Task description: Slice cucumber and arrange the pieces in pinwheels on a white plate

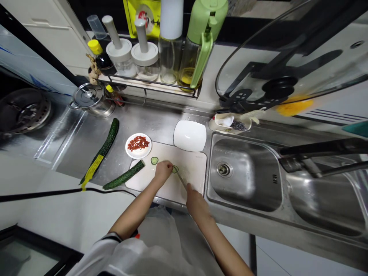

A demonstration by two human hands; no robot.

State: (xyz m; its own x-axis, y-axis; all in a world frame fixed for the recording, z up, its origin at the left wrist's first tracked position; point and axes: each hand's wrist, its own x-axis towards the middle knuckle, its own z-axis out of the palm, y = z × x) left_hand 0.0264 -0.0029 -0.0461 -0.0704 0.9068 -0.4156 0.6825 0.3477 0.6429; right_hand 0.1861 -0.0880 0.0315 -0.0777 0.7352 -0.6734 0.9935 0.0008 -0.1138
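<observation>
A pale cutting board [195, 163] lies on the steel counter. My right hand [197, 202] is wrapped round the handle of a knife [181, 180], its blade pointing away over the board. At the blade's tip is a thin cucumber slice [175, 169]. The fingers of my left hand [163, 171] are pinched together at that slice's left edge. A second cucumber slice [154, 160] lies flat on the board, beyond my left hand. To the left, a cut cucumber piece [125, 176] rests with its cut end on the board's edge.
A whole cucumber [105, 147] with a yellow label lies left. Behind the board are a plate of red bits [138, 144] and a white dish [189, 136]. A sink [244, 180] adjoins on the right; a steel pot [93, 100] and seasoning rack [149, 84] stand behind.
</observation>
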